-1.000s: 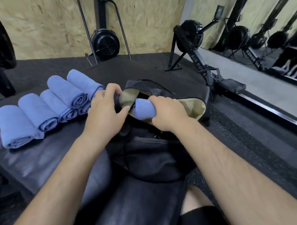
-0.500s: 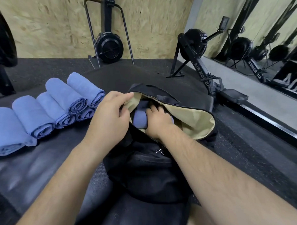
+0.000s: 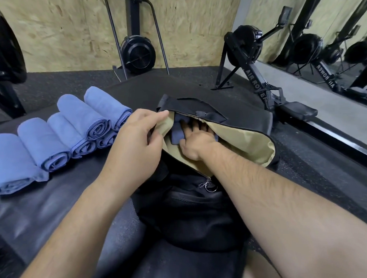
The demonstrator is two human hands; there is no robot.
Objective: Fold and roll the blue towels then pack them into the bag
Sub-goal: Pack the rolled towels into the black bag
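A black bag [image 3: 192, 212] with a tan lining [image 3: 247, 145] lies open in front of me on a black padded bench. My left hand [image 3: 136, 145] pinches the left edge of the bag's opening and holds it open. My right hand [image 3: 196, 142] reaches inside the bag, its fingers spread over a rolled blue towel [image 3: 177, 134] that sits in the opening; its fingertips are partly hidden under the bag's black flap. Several rolled blue towels [image 3: 75, 126] lie side by side on the bench to the left of the bag.
The black padded bench [image 3: 30, 206] carries the towels and bag. A rowing machine [image 3: 261, 79] stands on the floor to the right. A black fan-wheel machine [image 3: 137, 52] leans at the chipboard wall behind. A mirror [image 3: 327, 40] is at the far right.
My right hand has pushed the rolled towel from the bag's mouth down inside the bag. My left hand has kept hold of the opening's edge, and the opening has widened.
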